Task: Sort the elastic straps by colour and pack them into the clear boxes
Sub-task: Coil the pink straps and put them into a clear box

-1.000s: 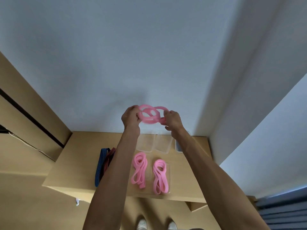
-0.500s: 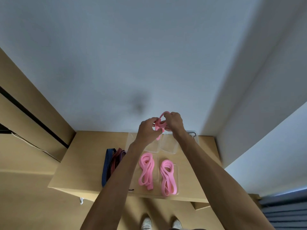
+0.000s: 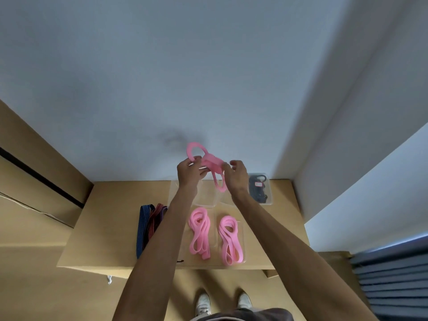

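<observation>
The left hand (image 3: 188, 173) pinches one end of a pink strap (image 3: 209, 165) between thumb and curled fingers, and the right hand (image 3: 235, 176) pinches the other side of the same coil, its fingers bent around the band. The strap is held in the air in front of the wall, folded into loops: one loop stands up above the left hand, another hangs down between the two hands. Straight below that hanging loop sit two empty clear boxes (image 3: 208, 195) at the back of the table, so the drop that the next move seems to call for is short and downward, with the right hand slightly nearer the box under the loop (the clear walls make the edges hard to trace). Nearer the person, two more clear boxes each hold a coiled pink bundle (image 3: 199, 231) and (image 3: 230, 239), their long axes running front to back. A box of dark straps (image 3: 258, 188) stands at the back right corner, just beside the right wrist. Blue and red striped straps (image 3: 148, 224) lie loose on the left, partly behind the left forearm. All this rests on a light wooden table (image 3: 104, 228) pushed against a pale wall, with wooden panelling to the left and the person's shoes visible on the floor below.
</observation>
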